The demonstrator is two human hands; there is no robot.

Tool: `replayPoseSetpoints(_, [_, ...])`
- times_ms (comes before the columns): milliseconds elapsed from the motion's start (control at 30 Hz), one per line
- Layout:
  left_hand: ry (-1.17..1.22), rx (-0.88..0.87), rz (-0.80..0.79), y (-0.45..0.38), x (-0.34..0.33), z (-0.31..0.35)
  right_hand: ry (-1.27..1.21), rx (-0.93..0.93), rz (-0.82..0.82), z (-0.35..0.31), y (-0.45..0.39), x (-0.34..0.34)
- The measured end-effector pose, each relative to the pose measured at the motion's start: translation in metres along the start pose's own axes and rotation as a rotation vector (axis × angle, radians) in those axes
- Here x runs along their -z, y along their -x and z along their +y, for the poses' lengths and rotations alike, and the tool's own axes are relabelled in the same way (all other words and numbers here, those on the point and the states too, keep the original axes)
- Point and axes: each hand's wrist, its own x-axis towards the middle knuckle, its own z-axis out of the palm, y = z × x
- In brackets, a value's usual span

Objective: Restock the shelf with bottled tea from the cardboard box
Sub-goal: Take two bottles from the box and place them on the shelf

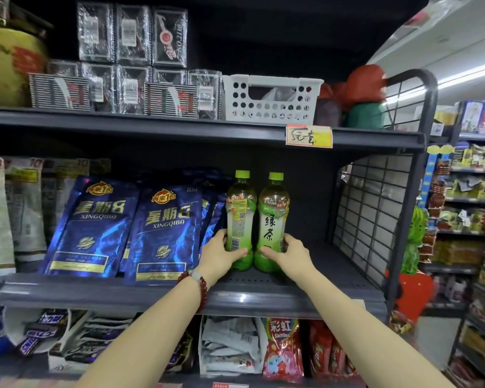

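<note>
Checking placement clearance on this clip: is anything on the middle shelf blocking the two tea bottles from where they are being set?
Nothing visible does. The left hand and right hand hold the two tea bottles upright on the middle shelf. The blue packets crowd their left; the shelf to their right is bare.

Your grey middle shelf (263, 299): two green tea bottles (256, 219) upright, touching, near front edge; blue snack bags (123, 228) leaning just left; bare stretch toward right end.

My view: dim shop aisle, grey metal shelving (163, 299), wire side panel (367, 217), bright ceiling strip light (465, 75) at right.
</note>
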Motion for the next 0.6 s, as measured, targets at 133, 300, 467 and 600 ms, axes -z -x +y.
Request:
replayPoseSetpoints(133, [-0.16, 0.034, -0.019, 0.002, 0.005, 0.009, 0.073, -0.007, -0.058, -0.007, 0.002, 0.006])
replayPoseSetpoints(300, [-0.319, 0.035, -0.013, 0.016, 0.013, 0.024, 0.247, 0.022, -0.082, -0.013, 0.015, 0.012])
replayPoseSetpoints(467, [-0.448, -0.045, -0.002, 0.043, 0.023, 0.038, 0.35, 0.043, -0.098, -0.022, 0.034, 0.026])
replayPoseSetpoints(600, [-0.582, -0.094, -0.028, 0.069, 0.032, 0.051, 0.414, 0.1, -0.175, -0.034, 0.055, 0.031])
